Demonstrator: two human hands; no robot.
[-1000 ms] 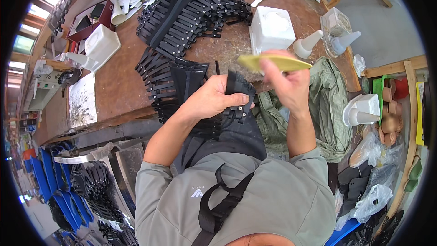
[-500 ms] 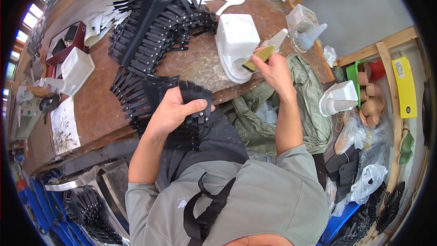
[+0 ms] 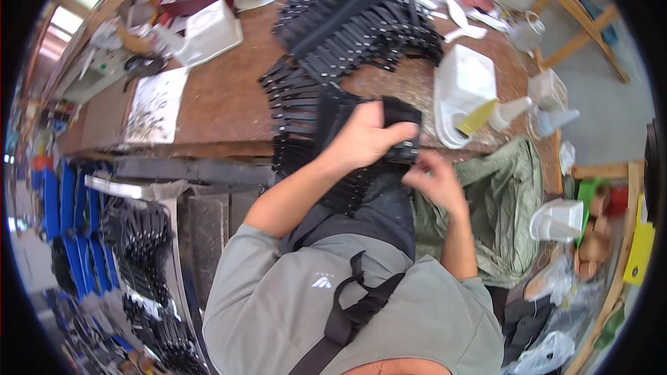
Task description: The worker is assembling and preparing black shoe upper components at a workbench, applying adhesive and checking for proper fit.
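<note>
My left hand (image 3: 367, 136) grips a wide black strap piece (image 3: 401, 112), thumb on top, above my lap at the table's front edge. Just to its right, my right hand (image 3: 436, 179) is close to the strap's lower end; its curled fingers are smeared by motion, and whether they touch the strap is unclear. A yellow-green scraper-like spreader (image 3: 477, 118) leans in the base of a white plastic container (image 3: 467, 73), out of my hands. A string of black straps with metal studs (image 3: 295, 104) trails from the table down to my lap.
A larger pile of studded black straps (image 3: 354, 17) covers the table's back. Another white container (image 3: 212, 31) stands at left, near a stained paper sheet (image 3: 158, 105). A green sack (image 3: 504, 201) sags beside my right arm. Blue bins (image 3: 80, 236) are at the lower left.
My right hand has let go of the yellow-green spreader, which now rests in the white container, and has come down beside the strap. The view has swung left; my left hand keeps its grip.
</note>
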